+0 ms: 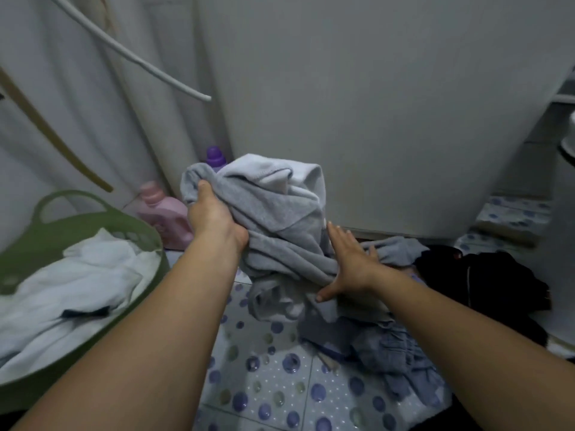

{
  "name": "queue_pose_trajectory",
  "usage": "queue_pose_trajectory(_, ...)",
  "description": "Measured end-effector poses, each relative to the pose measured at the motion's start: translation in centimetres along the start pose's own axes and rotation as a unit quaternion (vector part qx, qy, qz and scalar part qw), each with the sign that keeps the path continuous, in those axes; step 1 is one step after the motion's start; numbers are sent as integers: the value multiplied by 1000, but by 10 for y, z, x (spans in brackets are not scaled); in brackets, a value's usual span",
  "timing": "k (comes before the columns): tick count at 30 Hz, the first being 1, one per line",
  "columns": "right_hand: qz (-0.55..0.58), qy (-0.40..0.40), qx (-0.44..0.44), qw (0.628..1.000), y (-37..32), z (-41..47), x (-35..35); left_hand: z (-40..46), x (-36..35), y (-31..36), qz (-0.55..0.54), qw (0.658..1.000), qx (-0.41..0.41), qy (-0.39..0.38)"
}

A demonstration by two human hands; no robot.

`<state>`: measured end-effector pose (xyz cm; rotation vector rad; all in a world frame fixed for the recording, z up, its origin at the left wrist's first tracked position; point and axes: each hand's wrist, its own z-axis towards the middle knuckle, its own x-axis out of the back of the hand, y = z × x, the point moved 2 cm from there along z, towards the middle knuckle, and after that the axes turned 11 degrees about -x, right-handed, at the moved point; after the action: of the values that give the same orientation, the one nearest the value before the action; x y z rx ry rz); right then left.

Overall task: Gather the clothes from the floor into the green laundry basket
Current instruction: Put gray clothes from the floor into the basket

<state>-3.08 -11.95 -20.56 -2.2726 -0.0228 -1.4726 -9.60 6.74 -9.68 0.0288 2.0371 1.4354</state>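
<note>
A bunched grey sweatshirt (pixel 273 219) is lifted off the floor in front of a white appliance. My left hand (pixel 214 216) grips its upper left part. My right hand (pixel 348 262) lies flat against its lower right side, fingers spread. The green laundry basket (pixel 46 231) stands at the left with white clothes (pixel 77 275) inside. A blue-grey garment (pixel 389 346) lies on the floor under my right arm, and a black garment (pixel 485 281) lies to the right.
A pink bottle (pixel 168 213) and a purple-capped bottle (pixel 216 158) stand by the wall behind the basket. The white appliance (pixel 373 119) fills the background. A white hose (pixel 130 54) hangs at upper left. The floor tiles (pixel 264 384) carry blue dots.
</note>
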Motion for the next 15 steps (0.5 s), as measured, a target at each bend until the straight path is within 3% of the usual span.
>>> queue_pose_trajectory(4,-3,2,41,999,-35,11,-16,20,20,33,-9,999,-30,16)
queue_pose_trajectory(11,139,-8,62,988,-106,25,-43,35,55,74,-72,995,-37,52)
queue_pose_trajectory(15,68,-15,47,996,-137,24,-57,43,76,88,-98,991,-46,81)
